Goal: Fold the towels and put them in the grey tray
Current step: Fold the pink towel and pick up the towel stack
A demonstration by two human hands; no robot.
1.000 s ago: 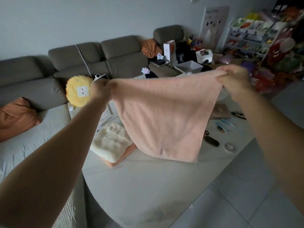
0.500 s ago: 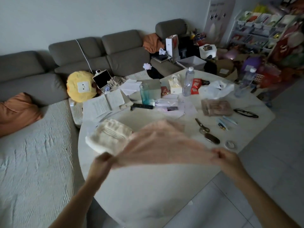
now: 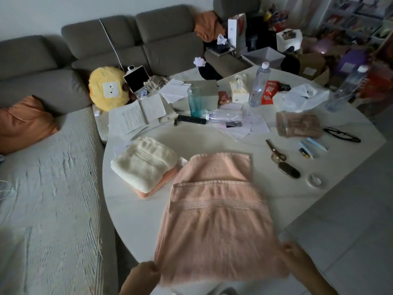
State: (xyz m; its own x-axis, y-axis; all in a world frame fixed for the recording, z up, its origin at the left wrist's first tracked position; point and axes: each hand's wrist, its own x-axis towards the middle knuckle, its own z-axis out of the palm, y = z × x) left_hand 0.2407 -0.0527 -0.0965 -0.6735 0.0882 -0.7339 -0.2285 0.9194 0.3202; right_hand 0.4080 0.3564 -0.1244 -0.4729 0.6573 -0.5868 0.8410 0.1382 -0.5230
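A pink towel (image 3: 217, 226) lies spread on the white table (image 3: 131, 209), its far part doubled under a hemmed edge. My left hand (image 3: 142, 273) pinches its near left corner at the table's front edge. My right hand (image 3: 295, 255) grips the near right corner. To the left sits a folded cream towel (image 3: 142, 162) stacked on a folded pink towel (image 3: 157, 185). A grey tray (image 3: 264, 54) stands beyond the table, by the sofa.
The far half of the table holds papers (image 3: 136, 116), bottles (image 3: 258, 86), a tissue box (image 3: 239, 91), a plastic bag (image 3: 297, 96), glasses (image 3: 342, 135), scissors (image 3: 275, 151) and small items. A grey sofa (image 3: 127, 45) with a yellow cushion (image 3: 107, 90) lies left and behind.
The pink towel was held up in the air, then swung down and laid flat on the table. Both hands came down and toward me, still holding its corners.
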